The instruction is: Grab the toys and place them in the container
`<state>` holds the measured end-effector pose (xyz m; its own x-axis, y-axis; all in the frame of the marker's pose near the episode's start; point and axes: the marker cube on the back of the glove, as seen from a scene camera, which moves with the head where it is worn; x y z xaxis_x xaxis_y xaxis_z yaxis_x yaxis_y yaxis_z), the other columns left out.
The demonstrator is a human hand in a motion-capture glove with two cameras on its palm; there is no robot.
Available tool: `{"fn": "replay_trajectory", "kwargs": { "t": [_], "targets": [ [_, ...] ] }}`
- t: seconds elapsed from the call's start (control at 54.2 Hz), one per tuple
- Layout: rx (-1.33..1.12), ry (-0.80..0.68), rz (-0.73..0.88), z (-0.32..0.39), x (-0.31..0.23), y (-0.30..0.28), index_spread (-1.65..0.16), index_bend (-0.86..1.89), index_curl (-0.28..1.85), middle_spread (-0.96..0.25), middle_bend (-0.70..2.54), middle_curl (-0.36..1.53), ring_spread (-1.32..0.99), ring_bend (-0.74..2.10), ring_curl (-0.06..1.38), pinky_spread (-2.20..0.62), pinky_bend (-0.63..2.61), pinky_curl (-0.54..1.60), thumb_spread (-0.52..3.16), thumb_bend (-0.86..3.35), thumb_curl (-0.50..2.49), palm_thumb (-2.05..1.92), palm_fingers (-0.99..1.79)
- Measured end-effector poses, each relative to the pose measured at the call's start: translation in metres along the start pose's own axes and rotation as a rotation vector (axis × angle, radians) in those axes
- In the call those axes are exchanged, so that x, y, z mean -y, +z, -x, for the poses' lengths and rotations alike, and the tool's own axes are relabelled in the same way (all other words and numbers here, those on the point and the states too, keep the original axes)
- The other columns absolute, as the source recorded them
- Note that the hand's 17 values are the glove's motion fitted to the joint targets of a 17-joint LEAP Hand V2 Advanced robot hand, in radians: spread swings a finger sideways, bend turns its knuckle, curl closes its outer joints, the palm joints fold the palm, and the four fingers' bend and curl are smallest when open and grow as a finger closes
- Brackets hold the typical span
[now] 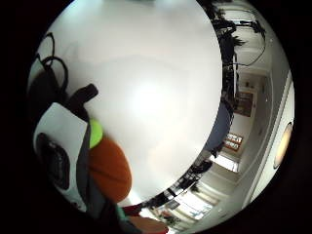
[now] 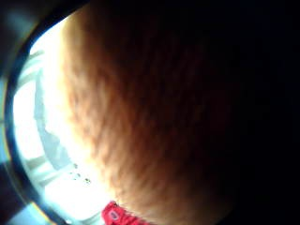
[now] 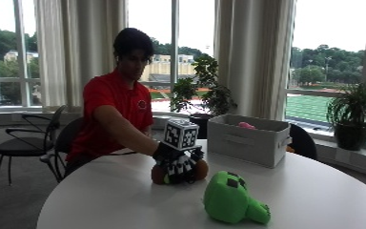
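In the outside view my gloved right hand [image 3: 178,164] reaches across the white round table [image 3: 106,200] and its fingers curl down over an orange-brown plush toy [image 3: 198,170] lying on the tabletop. That toy's fuzzy orange surface [image 2: 154,117] fills the thumb side palm view, and beside the glove it shows orange with a green patch [image 1: 109,168]. A green blocky plush toy [image 3: 230,198] lies on the table nearer the camera, apart from the hand. The grey fabric container [image 3: 246,138] stands behind, with something pink [image 3: 246,125] inside.
The table's white top [image 1: 146,73] spreads bare beyond the hand. Chairs [image 3: 24,143] stand at the left, potted plants [image 3: 354,114] along the windows behind the container.
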<state>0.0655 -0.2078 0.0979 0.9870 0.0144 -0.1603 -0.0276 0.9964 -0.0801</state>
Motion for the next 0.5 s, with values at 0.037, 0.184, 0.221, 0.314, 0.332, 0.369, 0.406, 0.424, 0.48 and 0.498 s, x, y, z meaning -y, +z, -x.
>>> {"fn": "replay_trajectory", "kwargs": {
  "t": [0.037,0.184,0.221,0.314,0.332,0.369,0.406,0.424,0.48,0.498],
  "targets": [
    [-0.006,-0.009,-0.029,0.001,0.0,0.0,-0.38,0.36,0.17,-0.34,0.74,0.5,-0.46,0.89,0.51,-0.35,0.98,0.28,0.95,0.17,0.64,0.69,1.04],
    [-0.039,-0.04,-0.097,0.002,-0.003,-0.007,-0.38,0.58,0.28,-0.36,0.82,0.59,-0.48,0.98,0.58,-0.38,0.96,0.33,0.7,0.17,0.75,0.74,1.17],
    [-0.033,-0.041,-0.098,0.002,-0.005,-0.009,-0.37,0.61,0.3,-0.37,0.84,0.6,-0.48,1.0,0.59,-0.39,0.97,0.34,0.65,0.17,0.77,0.74,1.16],
    [0.013,-0.038,-0.114,0.007,-0.017,-0.02,-0.36,0.68,0.35,-0.37,0.88,0.65,-0.48,1.04,0.61,-0.4,0.98,0.36,0.53,0.17,0.82,0.75,1.14],
    [0.022,-0.039,-0.12,0.007,-0.018,-0.023,-0.36,0.7,0.36,-0.37,0.88,0.66,-0.48,1.05,0.61,-0.4,0.98,0.37,0.5,0.17,0.83,0.75,1.14],
    [0.034,-0.043,-0.134,0.009,-0.022,-0.03,-0.35,0.72,0.38,-0.38,0.89,0.67,-0.48,1.06,0.62,-0.4,0.99,0.38,0.46,0.17,0.84,0.75,1.13],
    [0.033,-0.052,-0.153,0.01,-0.025,-0.039,-0.35,0.75,0.4,-0.38,0.91,0.69,-0.48,1.07,0.62,-0.4,0.99,0.38,0.42,0.17,0.86,0.75,1.13],
    [0.026,-0.059,-0.166,0.011,-0.027,-0.046,-0.35,0.76,0.41,-0.38,0.91,0.7,-0.48,1.08,0.63,-0.4,0.99,0.38,0.4,0.16,0.87,0.75,1.13],
    [0.001,-0.071,-0.215,0.014,-0.035,-0.07,-0.34,0.8,0.44,-0.37,0.93,0.72,-0.48,1.1,0.63,-0.4,0.99,0.39,0.34,0.16,0.89,0.74,1.12],
    [-0.002,-0.067,-0.232,0.016,-0.038,-0.077,-0.33,0.82,0.45,-0.36,0.93,0.72,-0.47,1.1,0.63,-0.4,0.98,0.39,0.3,0.15,0.89,0.73,1.15]
  ]
}}
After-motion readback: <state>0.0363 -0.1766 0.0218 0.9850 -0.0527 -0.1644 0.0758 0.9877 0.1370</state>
